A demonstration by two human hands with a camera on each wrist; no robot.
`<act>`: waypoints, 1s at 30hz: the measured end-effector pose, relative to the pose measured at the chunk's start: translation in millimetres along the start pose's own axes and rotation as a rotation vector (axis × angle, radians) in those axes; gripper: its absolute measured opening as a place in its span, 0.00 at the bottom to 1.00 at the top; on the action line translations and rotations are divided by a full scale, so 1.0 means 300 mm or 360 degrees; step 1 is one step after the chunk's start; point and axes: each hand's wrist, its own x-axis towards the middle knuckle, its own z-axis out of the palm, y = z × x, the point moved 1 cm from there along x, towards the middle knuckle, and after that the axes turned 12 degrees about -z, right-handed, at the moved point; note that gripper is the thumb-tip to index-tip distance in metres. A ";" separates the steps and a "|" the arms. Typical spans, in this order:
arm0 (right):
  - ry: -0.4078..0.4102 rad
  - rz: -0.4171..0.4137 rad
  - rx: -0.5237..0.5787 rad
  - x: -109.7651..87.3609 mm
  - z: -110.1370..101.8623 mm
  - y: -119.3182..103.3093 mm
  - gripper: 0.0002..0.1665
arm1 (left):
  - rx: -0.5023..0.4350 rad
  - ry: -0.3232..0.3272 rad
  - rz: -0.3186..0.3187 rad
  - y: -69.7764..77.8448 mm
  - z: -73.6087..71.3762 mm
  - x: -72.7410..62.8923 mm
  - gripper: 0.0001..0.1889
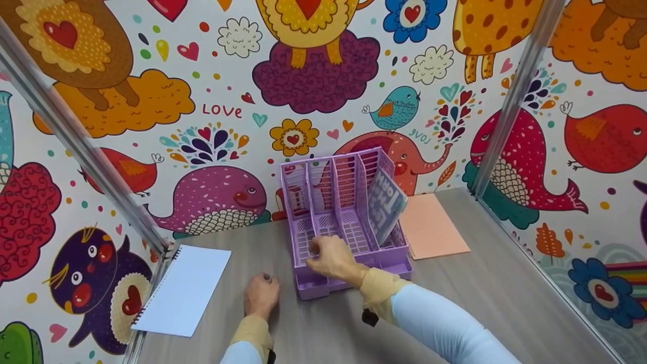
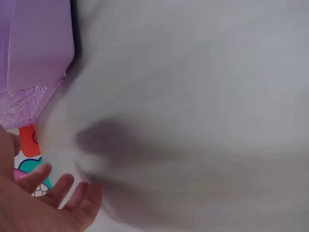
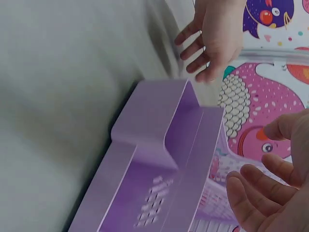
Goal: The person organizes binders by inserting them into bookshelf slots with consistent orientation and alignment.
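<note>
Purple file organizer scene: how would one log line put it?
left hand open, on table | right hand open, over purple file organizer | book in rightmost slot

A purple plastic file rack [image 1: 343, 222] stands mid-table [image 1: 505, 303], a grey book [image 1: 385, 205] in its rightmost slot, a white spiral notebook [image 1: 184, 288] left, a peach paper sheet [image 1: 432, 226] right.

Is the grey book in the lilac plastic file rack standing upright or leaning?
Leaning. The grey book sits in the lilac plastic file rack's rightmost slot, its top tilted rightward past the rack's side.

Pale blue sleeves [image 1: 445, 323] – tan cuffs [image 1: 376, 288] at wrists – bare hands.
</note>
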 end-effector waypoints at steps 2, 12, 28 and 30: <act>-0.0010 -0.0010 0.0017 0.003 0.014 -0.020 0.13 | 0.0015 0.0009 0.0012 -0.016 -0.009 0.002 0.20; -0.0101 -0.0238 0.0024 0.001 0.092 -0.106 0.14 | 0.0131 0.0118 0.0072 -0.077 -0.058 0.010 0.18; -0.0339 -0.0461 -0.0163 -0.044 0.182 -0.165 0.20 | 0.0324 0.0103 -0.0151 -0.210 -0.162 0.063 0.29; -0.0359 -0.0471 -0.0179 -0.048 0.192 -0.164 0.21 | 0.0356 0.0123 -0.0193 -0.232 -0.174 0.071 0.31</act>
